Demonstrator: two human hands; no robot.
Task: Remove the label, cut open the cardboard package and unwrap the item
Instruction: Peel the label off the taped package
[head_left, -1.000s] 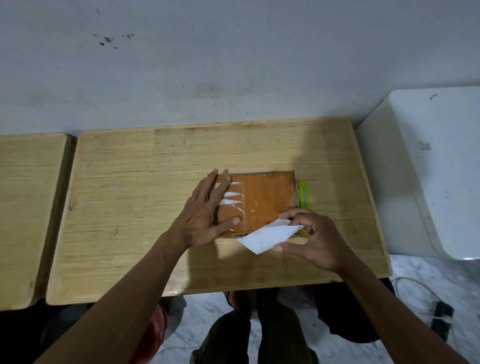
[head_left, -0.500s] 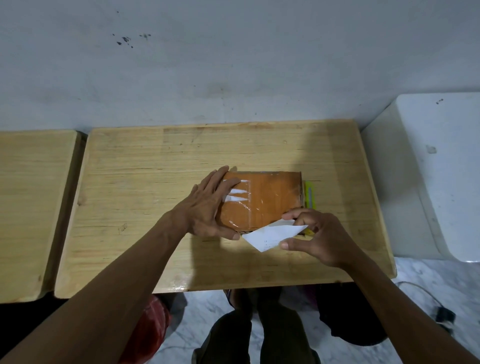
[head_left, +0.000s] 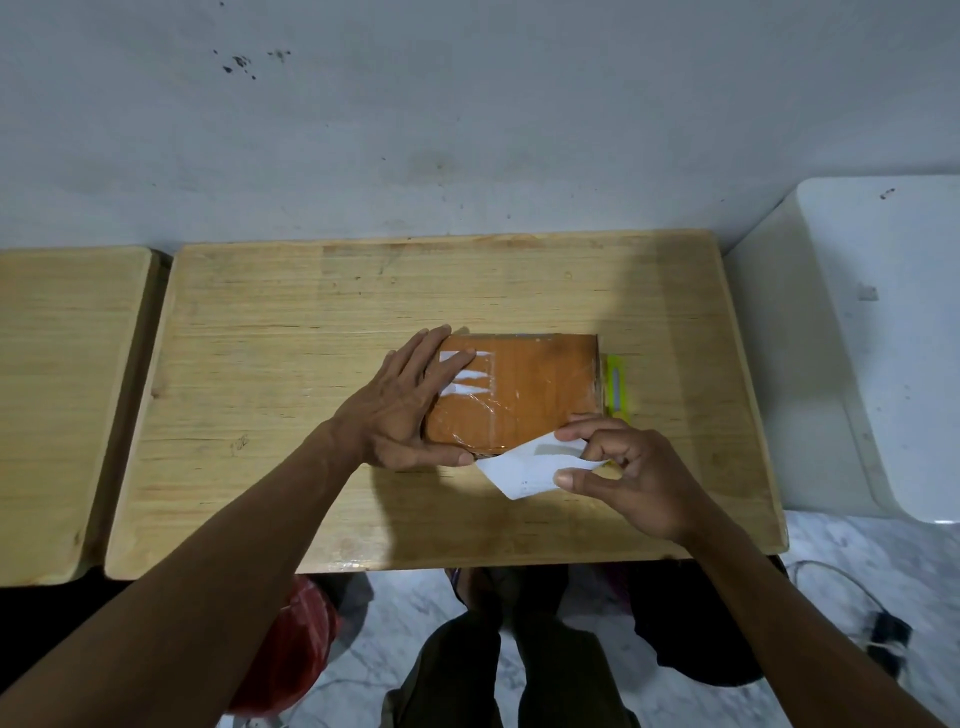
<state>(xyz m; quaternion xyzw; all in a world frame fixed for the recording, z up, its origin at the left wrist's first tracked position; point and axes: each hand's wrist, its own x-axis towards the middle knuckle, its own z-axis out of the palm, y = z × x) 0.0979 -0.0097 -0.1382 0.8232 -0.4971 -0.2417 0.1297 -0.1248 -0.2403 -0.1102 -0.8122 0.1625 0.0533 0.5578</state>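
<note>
An orange-brown cardboard package (head_left: 530, 389) wrapped in shiny clear tape lies flat near the middle of the wooden table (head_left: 291, 332). White torn label scraps (head_left: 475, 382) remain stuck on its left part. My left hand (head_left: 410, 405) lies flat on the package's left end, thumb along the near edge, holding it down. My right hand (head_left: 623, 473) pinches the peeled white label (head_left: 524, 467) at the package's near right corner; the label hangs off the near edge. A yellow-green utility knife (head_left: 616, 387) lies against the package's right side.
A second wooden table (head_left: 57, 395) stands to the left with a narrow gap between. A white cabinet or appliance (head_left: 857, 338) stands at the right. A grey wall runs behind the tables. My legs, a red bag (head_left: 298, 639) and a cable lie below the table's front edge.
My left hand has slid further onto the package's left end, its fingers drawn together. My right hand keeps its pinch on the label, with the label lifted slightly more off the near edge.
</note>
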